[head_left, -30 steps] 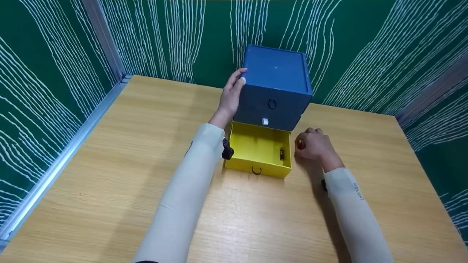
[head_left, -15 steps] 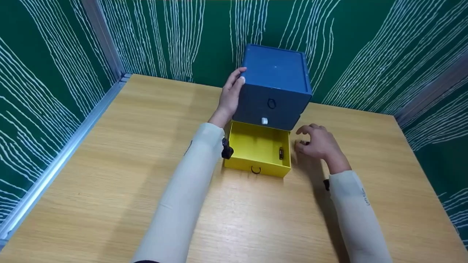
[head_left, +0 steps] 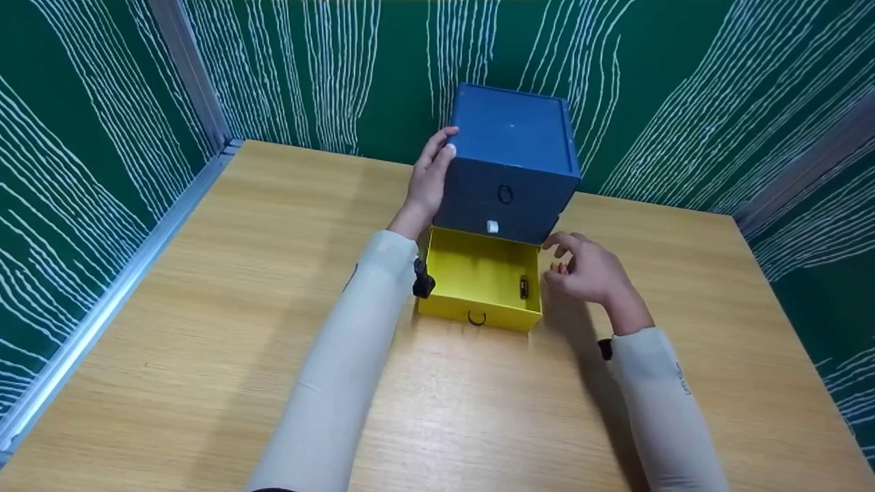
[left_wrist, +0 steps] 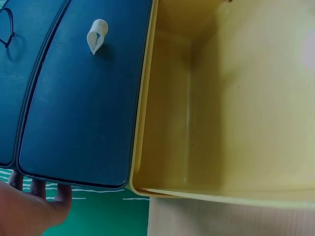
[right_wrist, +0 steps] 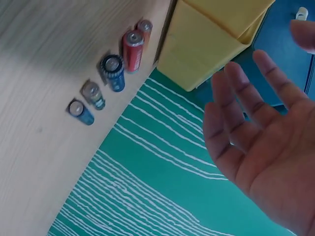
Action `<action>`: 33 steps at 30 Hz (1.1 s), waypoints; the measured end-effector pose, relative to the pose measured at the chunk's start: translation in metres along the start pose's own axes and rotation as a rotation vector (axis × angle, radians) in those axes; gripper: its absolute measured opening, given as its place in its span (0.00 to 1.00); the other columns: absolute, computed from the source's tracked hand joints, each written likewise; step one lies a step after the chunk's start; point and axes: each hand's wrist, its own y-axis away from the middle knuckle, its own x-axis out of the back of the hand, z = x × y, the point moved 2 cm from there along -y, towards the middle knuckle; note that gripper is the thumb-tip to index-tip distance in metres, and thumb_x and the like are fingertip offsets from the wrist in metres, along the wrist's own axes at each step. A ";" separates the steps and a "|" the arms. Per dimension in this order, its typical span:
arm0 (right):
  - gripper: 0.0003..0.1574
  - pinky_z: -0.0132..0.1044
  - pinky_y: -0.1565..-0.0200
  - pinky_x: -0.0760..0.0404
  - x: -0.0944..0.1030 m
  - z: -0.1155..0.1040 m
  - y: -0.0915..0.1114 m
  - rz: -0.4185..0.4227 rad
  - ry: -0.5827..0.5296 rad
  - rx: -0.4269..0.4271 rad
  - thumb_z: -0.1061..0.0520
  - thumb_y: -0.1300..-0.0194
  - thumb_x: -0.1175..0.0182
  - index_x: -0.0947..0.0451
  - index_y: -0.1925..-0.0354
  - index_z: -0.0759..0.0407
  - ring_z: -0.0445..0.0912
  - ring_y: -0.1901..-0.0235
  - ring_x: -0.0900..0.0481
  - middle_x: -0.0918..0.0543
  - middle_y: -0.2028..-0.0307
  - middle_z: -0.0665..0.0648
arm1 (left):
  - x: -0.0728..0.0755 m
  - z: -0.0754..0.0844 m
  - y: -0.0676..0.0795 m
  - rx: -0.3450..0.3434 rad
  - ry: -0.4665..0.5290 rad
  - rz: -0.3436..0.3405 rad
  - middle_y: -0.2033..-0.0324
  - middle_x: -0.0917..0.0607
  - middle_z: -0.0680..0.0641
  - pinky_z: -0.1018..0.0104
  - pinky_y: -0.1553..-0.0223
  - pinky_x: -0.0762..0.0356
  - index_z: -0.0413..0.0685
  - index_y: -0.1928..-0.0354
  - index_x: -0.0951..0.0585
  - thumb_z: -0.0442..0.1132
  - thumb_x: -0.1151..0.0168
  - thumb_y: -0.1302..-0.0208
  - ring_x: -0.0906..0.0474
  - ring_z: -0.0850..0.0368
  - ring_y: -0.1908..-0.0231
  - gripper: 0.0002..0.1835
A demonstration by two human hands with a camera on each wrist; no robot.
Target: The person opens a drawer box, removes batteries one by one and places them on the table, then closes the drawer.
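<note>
My left hand (head_left: 428, 184) rests against the left side of a blue drawer unit (head_left: 513, 130), its fingers along the edge. The bottom yellow drawer (head_left: 478, 314) is pulled out, and a dark battery (head_left: 524, 287) lies inside near its right wall. To the drawer's right my right hand (head_left: 593, 270) hovers with fingers spread and loosely bent, holding nothing. Several upright batteries stand in a row below that hand; the right wrist view shows a red battery (right_wrist: 133, 51), a dark blue one (right_wrist: 113, 73) and smaller ones such as a light blue battery (right_wrist: 81, 113).
The upper dark drawer fronts are closed, one with a black loop (head_left: 505, 195), one with a white tab (head_left: 493, 227). Behind the wooden table (head_left: 273, 273) stands a green wall (head_left: 403, 102) with white wavy lines. A metal rail (head_left: 137, 273) runs along the left edge.
My right hand has let go of a red battery beside the drawer, its fingers spreading and lifting slightly. The left hand stays at the unit's side.
</note>
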 end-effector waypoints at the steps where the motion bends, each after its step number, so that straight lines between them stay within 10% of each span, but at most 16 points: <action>1: 0.31 0.41 0.64 0.24 -0.001 -0.002 0.001 -0.004 -0.005 -0.001 0.44 0.57 0.37 0.33 0.51 0.37 0.48 0.65 0.29 0.29 0.56 0.47 | 0.000 0.000 0.000 0.002 0.004 0.000 0.38 0.41 0.62 0.57 0.42 0.41 0.67 0.41 0.37 0.52 0.61 0.35 0.39 0.59 0.43 0.20; 33: 0.31 0.41 0.66 0.30 -0.036 -0.024 -0.014 -0.182 0.198 0.009 0.46 0.66 0.31 0.24 0.58 0.46 0.48 0.68 0.30 0.23 0.68 0.50 | 0.000 0.003 0.000 -0.026 0.008 -0.005 0.37 0.41 0.58 0.56 0.40 0.44 0.61 0.40 0.37 0.49 0.62 0.33 0.41 0.60 0.42 0.20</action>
